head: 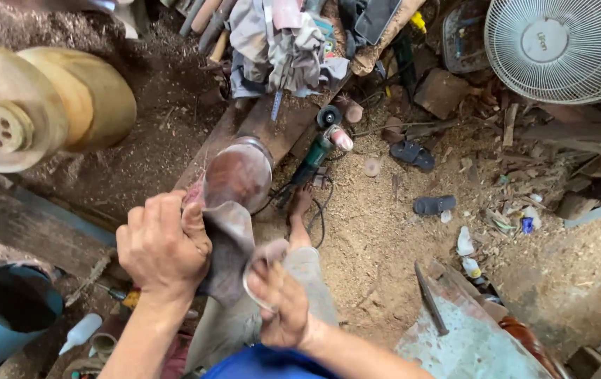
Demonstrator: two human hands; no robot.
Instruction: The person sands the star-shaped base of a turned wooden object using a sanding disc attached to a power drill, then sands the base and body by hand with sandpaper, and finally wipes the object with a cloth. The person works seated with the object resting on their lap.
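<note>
My left hand (163,245) grips a crumpled grey-brown rag (230,242) from above, fingers closed on the cloth. My right hand (279,302) holds a small round clear-rimmed lid or cup (258,288) with the rag's lower end draped over it. Just beyond the hands a round reddish-brown bowl-like piece (239,172) rests on a wooden plank (272,130). At the upper left, close to the camera and blurred, is a turned pale wooden piece (79,98) on a lathe disc (2,126). My bare foot (300,210) rests on the sawdust floor.
A green angle grinder (318,147) with its cable lies by the plank. Clothes (279,42) are piled above it. A white fan (560,45) stands at top right. Sandals (423,179), wood scraps, small bottles (465,249), a blue pipe (5,312) and a metal sheet (469,337) surround me.
</note>
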